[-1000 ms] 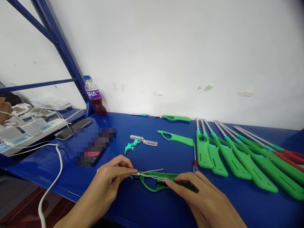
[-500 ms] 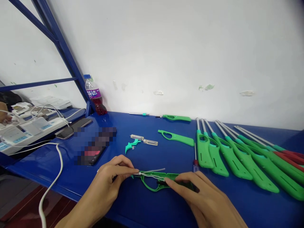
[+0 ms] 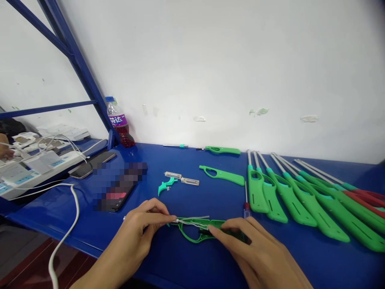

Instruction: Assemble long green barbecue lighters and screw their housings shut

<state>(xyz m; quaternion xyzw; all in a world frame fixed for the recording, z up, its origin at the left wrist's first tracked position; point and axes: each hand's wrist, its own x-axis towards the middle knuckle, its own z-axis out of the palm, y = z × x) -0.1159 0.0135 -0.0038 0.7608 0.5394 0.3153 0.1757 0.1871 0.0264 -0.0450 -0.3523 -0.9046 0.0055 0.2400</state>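
An open green lighter shell (image 3: pixel 192 240) lies near the table's front edge, with thin pale wires (image 3: pixel 192 221) and a black part (image 3: pixel 205 232) in it. My left hand (image 3: pixel 141 228) pinches the shell's narrow front end, where the wires come in. The fingers of my right hand (image 3: pixel 249 241) are closed around the handle end, its index fingertip on the wires beside the black part. Above the shell lie a teal trigger (image 3: pixel 167 185) and two clear plastic pieces (image 3: pixel 181 178). Another green shell half (image 3: pixel 224 175) rests farther back.
Several assembled green lighters (image 3: pixel 284 196) and red ones (image 3: pixel 365 200) lie at the right, beside a screwdriver (image 3: pixel 247 206). By the wall are a metal tube (image 3: pixel 176 145), a green shell (image 3: pixel 222 150) and a bottle (image 3: pixel 122 124). Phones and a white cable (image 3: pixel 64 235) lie left.
The view has shifted very slightly. Both hands keep their places on the green shell, and nothing else has visibly moved.
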